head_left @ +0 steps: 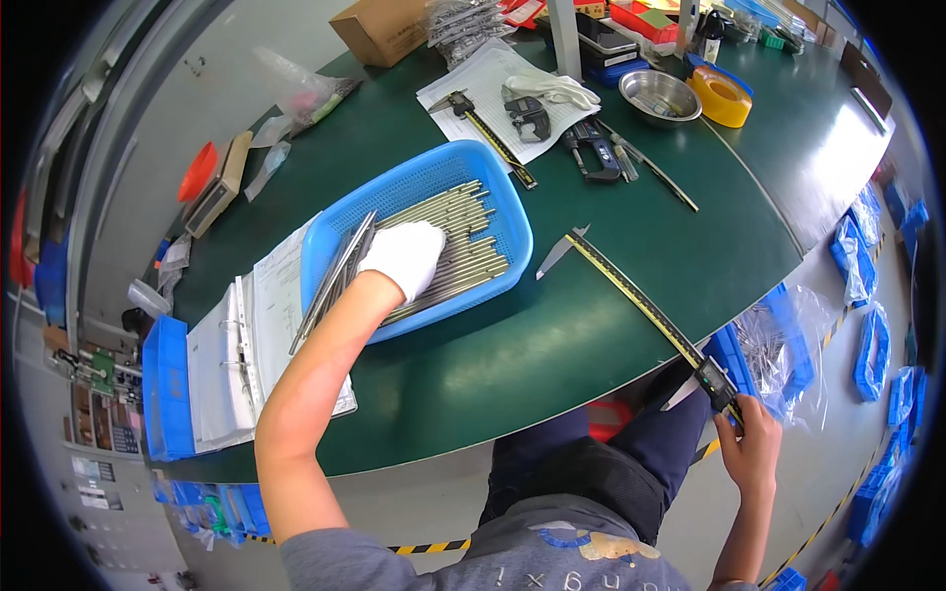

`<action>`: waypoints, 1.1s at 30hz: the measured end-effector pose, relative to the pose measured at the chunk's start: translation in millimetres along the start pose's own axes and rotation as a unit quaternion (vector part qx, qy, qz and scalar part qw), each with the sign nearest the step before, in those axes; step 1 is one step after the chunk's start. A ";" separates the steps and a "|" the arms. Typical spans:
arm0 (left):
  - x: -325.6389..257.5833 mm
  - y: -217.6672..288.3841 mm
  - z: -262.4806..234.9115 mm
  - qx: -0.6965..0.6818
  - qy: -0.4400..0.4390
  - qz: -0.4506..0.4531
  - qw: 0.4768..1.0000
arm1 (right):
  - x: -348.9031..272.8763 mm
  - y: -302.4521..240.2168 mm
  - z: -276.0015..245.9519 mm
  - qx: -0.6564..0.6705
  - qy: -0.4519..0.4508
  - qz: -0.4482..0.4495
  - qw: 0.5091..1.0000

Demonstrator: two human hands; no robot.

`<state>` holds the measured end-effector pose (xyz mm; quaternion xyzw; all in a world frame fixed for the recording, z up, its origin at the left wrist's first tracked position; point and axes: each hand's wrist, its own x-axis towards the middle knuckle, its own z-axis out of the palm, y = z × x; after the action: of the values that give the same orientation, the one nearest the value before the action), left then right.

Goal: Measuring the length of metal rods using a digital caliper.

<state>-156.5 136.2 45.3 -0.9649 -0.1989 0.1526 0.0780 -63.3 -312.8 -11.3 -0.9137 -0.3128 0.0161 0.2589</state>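
My left hand (pixel 407 260), in a white glove, reaches into a blue plastic basket (pixel 517 212) and rests on the thin metal rods (pixel 463 241) inside. Its fingers point down among the rods and are mostly hidden by the back of the hand, so their grip does not show. Several darker, longer rods (pixel 340 266) lean out over the basket's left side. Bare, my right hand (pixel 751 443) is closed around the display end of a long digital caliper (pixel 645 307). The caliper's beam slants across the table's front edge, its jaws lying over the green tabletop right of the basket.
An open ring binder (pixel 232 364) and a blue bin (pixel 168 389) stand left of the basket. Behind it lie a smaller caliper (pixel 493 140), a micrometer (pixel 591 153), a metal bowl (pixel 660 97) and a tape roll (pixel 722 97). A blue crate (pixel 729 355) sits below the table's right edge.
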 end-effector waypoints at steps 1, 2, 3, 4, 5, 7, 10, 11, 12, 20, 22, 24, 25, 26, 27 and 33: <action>0.6 -2.7 1.7 0.009 0.003 0.011 1.000 | 0.6 -1.2 0.5 0.009 0.001 0.002 1.000; -3.5 -5.8 1.9 0.011 0.003 0.013 1.000 | 0.9 -1.4 0.6 0.018 0.003 0.003 1.000; -10.3 -7.5 -0.3 -0.035 0.017 0.026 0.999 | 1.1 -0.8 0.7 0.019 0.004 0.006 1.000; -14.8 -6.9 -4.8 -0.082 0.030 0.038 0.995 | 1.2 -0.3 0.8 0.020 0.001 0.006 1.000; -17.0 -4.1 -12.6 -0.108 -0.001 0.025 0.994 | 1.0 0.1 0.8 0.021 -0.002 0.006 1.000; -18.3 -3.5 -18.8 -0.101 -0.016 0.035 0.994 | 0.7 1.3 0.8 0.017 0.000 0.005 1.000; -9.0 -6.9 -10.1 -0.064 -0.029 0.028 0.997 | 0.7 0.0 0.5 0.016 0.004 -0.001 1.000; -6.0 -7.8 -7.3 -0.033 -0.028 0.013 0.999 | 0.5 -1.1 0.4 0.018 0.008 -0.004 1.000; -3.5 -6.3 -8.7 -0.032 -0.026 0.015 0.999 | 0.3 -1.9 0.9 0.018 0.010 -0.004 1.000; 3.0 -6.5 -26.9 -0.058 0.018 0.010 0.998 | 0.4 -5.5 -0.7 0.016 -0.004 0.005 1.000; 8.9 -1.4 -35.5 -0.059 -0.016 -0.008 0.998 | 0.9 -5.6 -2.2 0.009 -0.008 0.007 1.000; 20.7 -4.8 -24.8 -0.057 0.049 -0.010 0.997 | 0.8 -5.5 -2.6 0.001 -0.011 0.009 1.000; 25.5 -6.5 -21.1 -0.039 0.084 -0.011 0.996 | 0.2 -5.2 -1.8 0.002 -0.010 0.012 1.000; 33.9 -11.8 -13.7 -0.040 0.087 -0.011 0.995 | 0.1 -5.0 -0.9 0.004 -0.009 0.015 1.000; 41.3 -15.1 -9.0 -0.058 0.084 -0.014 0.995 | -0.1 -4.9 -1.0 0.002 -0.008 0.015 1.000; 59.4 -19.3 5.0 -0.022 0.109 -0.011 0.994 | -0.7 -2.9 0.4 0.000 -0.008 0.018 1.000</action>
<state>-113.1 178.5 29.0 -0.9752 -0.2027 0.0415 0.0791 -65.5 -311.1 -10.3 -0.9193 -0.2981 0.0286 0.2555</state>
